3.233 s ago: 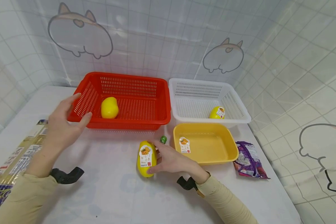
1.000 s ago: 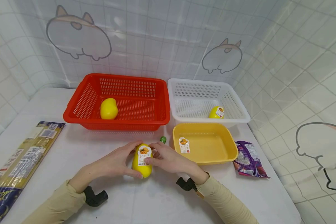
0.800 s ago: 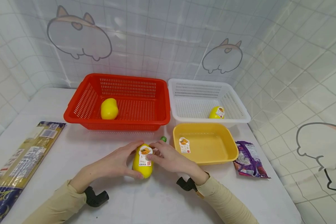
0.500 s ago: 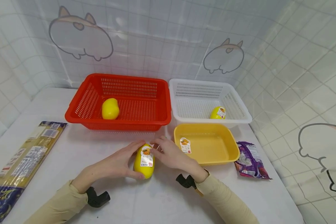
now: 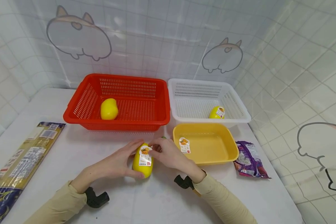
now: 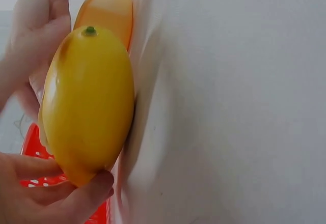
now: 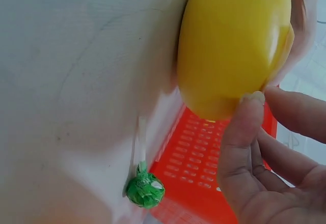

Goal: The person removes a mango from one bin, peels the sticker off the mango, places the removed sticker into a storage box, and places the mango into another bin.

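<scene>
A yellow mango (image 5: 143,171) lies on the white table, its long side pointing away from me. On its upper face sits a white sticker (image 5: 145,160) printed with mangoes. My left hand (image 5: 114,163) grips the mango from the left, fingers at its far end and thumb at its near end. At the sticker's upper right edge, the thumb and index finger of my right hand (image 5: 172,155) pinch. In the right wrist view those fingertips (image 7: 253,99) meet against the fruit's side. The sticker's face is turned away in both wrist views.
Behind stand a red basket (image 5: 128,127) holding a plain mango (image 5: 109,109) and a white basket (image 5: 190,118) holding a stickered mango (image 5: 217,112). A yellow tub (image 5: 212,146), purple snack bag (image 5: 250,160), green-wrapped lollipop (image 7: 145,189) and long gold packet (image 5: 28,152) lie around.
The left hand has come from the red basket's side to the mango. The right hand has shifted from the mango's right side, then up from the sticker's middle to its upper edge.
</scene>
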### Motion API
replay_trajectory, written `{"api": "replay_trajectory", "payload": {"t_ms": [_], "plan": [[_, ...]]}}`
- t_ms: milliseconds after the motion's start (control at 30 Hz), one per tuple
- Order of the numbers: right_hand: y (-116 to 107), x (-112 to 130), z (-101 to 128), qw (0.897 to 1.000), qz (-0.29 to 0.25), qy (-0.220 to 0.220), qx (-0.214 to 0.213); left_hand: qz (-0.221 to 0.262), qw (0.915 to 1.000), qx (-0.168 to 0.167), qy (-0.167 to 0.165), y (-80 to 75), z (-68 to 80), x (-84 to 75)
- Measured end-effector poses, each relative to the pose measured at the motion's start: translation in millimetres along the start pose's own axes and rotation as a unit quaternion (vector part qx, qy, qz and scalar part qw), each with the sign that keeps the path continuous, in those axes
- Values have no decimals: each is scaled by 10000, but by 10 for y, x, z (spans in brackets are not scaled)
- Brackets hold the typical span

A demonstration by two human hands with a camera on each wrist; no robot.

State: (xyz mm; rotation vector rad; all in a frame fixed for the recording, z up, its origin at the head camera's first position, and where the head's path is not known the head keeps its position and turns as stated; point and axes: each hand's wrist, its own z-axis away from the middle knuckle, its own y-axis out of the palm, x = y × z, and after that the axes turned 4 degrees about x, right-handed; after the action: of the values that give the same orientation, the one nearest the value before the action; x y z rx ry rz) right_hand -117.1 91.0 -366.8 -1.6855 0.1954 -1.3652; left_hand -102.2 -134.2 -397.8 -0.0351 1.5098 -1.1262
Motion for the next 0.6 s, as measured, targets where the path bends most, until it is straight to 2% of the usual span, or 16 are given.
{"api": "replay_trajectory", "payload": {"t_ms": [300, 600], "plan": [[24, -13, -19, 9991, -304, 105, -294, -104, 9998, -151, -51, 18, -4, -32], [19, -1, -24, 9976, -504, 308, -357, -190, 9996, -178, -103, 26, 0, -53]]}}
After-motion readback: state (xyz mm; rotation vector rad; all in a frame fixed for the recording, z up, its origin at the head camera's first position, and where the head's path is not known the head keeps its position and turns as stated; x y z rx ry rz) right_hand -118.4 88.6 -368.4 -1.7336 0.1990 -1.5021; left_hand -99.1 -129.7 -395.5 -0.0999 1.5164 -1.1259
